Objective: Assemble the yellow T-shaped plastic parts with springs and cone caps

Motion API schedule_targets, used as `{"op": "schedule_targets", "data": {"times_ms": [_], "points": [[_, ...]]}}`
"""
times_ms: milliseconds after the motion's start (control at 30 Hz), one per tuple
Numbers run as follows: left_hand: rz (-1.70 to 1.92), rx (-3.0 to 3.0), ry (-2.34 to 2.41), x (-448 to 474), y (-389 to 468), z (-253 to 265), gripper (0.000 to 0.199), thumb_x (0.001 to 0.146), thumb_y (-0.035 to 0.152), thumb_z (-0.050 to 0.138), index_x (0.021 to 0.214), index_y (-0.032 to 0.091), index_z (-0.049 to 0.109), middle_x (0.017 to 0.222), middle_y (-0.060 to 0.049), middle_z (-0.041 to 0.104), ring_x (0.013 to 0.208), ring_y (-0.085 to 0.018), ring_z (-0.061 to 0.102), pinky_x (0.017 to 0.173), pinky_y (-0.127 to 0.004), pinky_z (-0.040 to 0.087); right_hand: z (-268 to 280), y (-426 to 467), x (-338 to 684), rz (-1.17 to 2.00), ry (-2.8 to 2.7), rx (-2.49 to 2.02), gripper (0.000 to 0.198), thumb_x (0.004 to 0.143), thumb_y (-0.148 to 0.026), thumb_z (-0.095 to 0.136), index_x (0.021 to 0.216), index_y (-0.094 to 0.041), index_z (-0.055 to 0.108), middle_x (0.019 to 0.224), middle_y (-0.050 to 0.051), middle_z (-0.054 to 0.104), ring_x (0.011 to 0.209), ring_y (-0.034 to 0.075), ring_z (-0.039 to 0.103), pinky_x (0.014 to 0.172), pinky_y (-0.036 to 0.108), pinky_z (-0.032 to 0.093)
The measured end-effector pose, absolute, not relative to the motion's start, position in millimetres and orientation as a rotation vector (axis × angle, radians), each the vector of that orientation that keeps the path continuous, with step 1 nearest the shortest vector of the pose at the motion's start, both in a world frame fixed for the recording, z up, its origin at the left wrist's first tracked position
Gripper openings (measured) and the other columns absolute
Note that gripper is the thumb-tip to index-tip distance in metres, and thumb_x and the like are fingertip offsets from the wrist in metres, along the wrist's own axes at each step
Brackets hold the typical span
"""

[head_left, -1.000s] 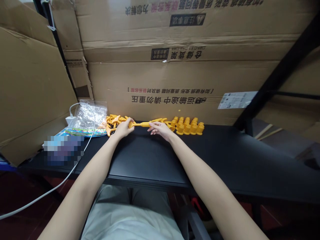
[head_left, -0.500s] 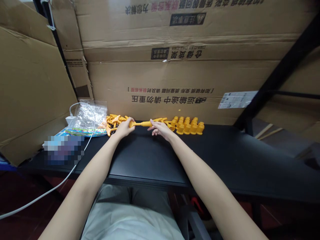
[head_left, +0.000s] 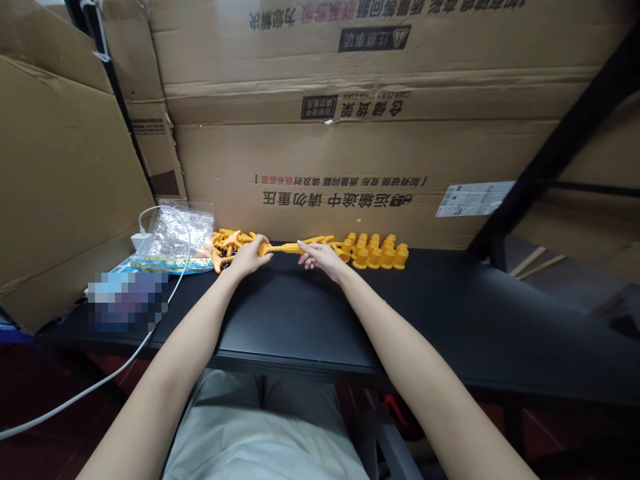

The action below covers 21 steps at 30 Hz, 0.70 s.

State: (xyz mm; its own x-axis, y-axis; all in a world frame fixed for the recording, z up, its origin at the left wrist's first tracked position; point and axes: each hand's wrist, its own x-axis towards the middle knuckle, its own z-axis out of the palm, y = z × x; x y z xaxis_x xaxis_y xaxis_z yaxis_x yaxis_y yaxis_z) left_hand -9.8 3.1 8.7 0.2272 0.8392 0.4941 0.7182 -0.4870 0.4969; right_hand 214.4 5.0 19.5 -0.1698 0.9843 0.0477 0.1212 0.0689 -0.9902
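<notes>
A long, slim yellow plastic rod lies crosswise between my hands, low over the far part of the black table. My left hand is closed around its wider left end. My right hand pinches the rod farther right with thumb and index finger, the other fingers curled below. Beside my left hand is a heap of yellow branching plastic pieces, partly hidden. More yellow branch-like pieces show behind my right hand. Several yellow cup-like pieces stand in rows to its right.
Upright cardboard backs the black table. Left of the pieces lie a clear plastic bag with a colourful edge and a blurred item. A white cable hangs over the table's front left edge. A dark metal post slants at right.
The fingers of my right hand have curled in a little at the rod. My left hand and the yellow pieces stay nearly where they were.
</notes>
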Motion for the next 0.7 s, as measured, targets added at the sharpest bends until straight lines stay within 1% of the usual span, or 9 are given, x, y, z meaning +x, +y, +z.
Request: {"op": "schedule_targets", "data": {"times_ms": [67,133,200,233,300,333,400,467,700], "points": [[1.105,2.329,1.493,-9,3,9,0.026,0.079,0.029,0.062,0.102,0.022,0.052,0.075,0.002,0.060,0.069,-0.016,0.056,0.067,-0.025,0.039,21,4,212,1.196,-1.440,-1.211,0.040,0.083,-0.047,0.067,0.067,-0.011,0.061,0.049,0.003,0.061,0.037,0.005,0.050,0.036,0.015,0.035],[1.098,2.326,1.497,-10,4,9,0.026,0.078,0.029,0.062,0.101,0.022,0.052,0.072,0.003,0.058,0.066,-0.015,0.055,0.066,-0.025,0.038,22,4,210,1.176,-1.438,-1.235,0.045,0.084,-0.052,0.064,0.066,-0.011,0.062,0.045,0.002,0.057,0.035,0.005,0.047,0.034,0.015,0.033],[1.101,2.314,1.493,-10,4,8,0.026,0.079,0.030,0.062,0.101,0.022,0.052,0.070,0.004,0.056,0.065,-0.015,0.054,0.065,-0.025,0.038,23,4,211,1.175,-1.451,-1.241,0.044,0.084,-0.053,0.063,0.069,-0.011,0.063,0.048,0.003,0.060,0.035,0.005,0.047,0.034,0.016,0.034],[1.105,2.308,1.487,-10,4,8,0.026,0.079,0.030,0.062,0.101,0.022,0.052,0.069,0.004,0.055,0.064,-0.015,0.053,0.064,-0.025,0.038,23,4,213,1.184,-1.466,-1.229,0.041,0.083,-0.051,0.065,0.073,-0.011,0.064,0.053,0.004,0.063,0.037,0.006,0.050,0.035,0.016,0.035],[1.114,2.298,1.472,-10,4,8,0.025,0.079,0.031,0.062,0.101,0.022,0.052,0.068,0.004,0.055,0.064,-0.015,0.053,0.063,-0.024,0.037,22,5,216,1.213,-1.513,-1.163,0.031,0.081,-0.043,0.071,0.087,-0.012,0.066,0.067,0.006,0.070,0.044,0.007,0.056,0.039,0.016,0.040],[1.121,2.294,1.468,-11,3,8,0.025,0.079,0.030,0.062,0.100,0.022,0.052,0.069,0.004,0.055,0.064,-0.014,0.053,0.063,-0.024,0.037,21,6,218,1.225,-1.538,-1.116,0.030,0.080,-0.038,0.073,0.095,-0.013,0.066,0.073,0.006,0.072,0.048,0.007,0.058,0.041,0.016,0.043],[1.130,2.288,1.470,-11,3,9,0.024,0.078,0.029,0.062,0.099,0.022,0.052,0.069,0.004,0.055,0.064,-0.014,0.053,0.062,-0.024,0.036,19,8,222,1.232,-1.576,-1.039,0.036,0.078,-0.030,0.075,0.108,-0.014,0.064,0.078,0.005,0.073,0.052,0.008,0.060,0.046,0.016,0.046],[1.134,2.286,1.479,-11,2,9,0.024,0.078,0.028,0.063,0.098,0.022,0.052,0.069,0.004,0.055,0.064,-0.014,0.053,0.062,-0.024,0.036,17,10,224,1.218,-1.593,-1.011,0.038,0.078,-0.030,0.075,0.111,-0.013,0.063,0.077,0.005,0.072,0.052,0.007,0.059,0.046,0.016,0.046],[1.093,2.297,1.504,-11,1,10,0.027,0.078,0.031,0.063,0.100,0.022,0.051,0.068,0.005,0.054,0.064,-0.015,0.052,0.064,-0.025,0.037,12,15,223,1.156,-1.579,-1.035,0.038,0.077,-0.034,0.076,0.106,-0.011,0.066,0.070,0.005,0.071,0.049,0.007,0.057,0.045,0.017,0.043]]}}
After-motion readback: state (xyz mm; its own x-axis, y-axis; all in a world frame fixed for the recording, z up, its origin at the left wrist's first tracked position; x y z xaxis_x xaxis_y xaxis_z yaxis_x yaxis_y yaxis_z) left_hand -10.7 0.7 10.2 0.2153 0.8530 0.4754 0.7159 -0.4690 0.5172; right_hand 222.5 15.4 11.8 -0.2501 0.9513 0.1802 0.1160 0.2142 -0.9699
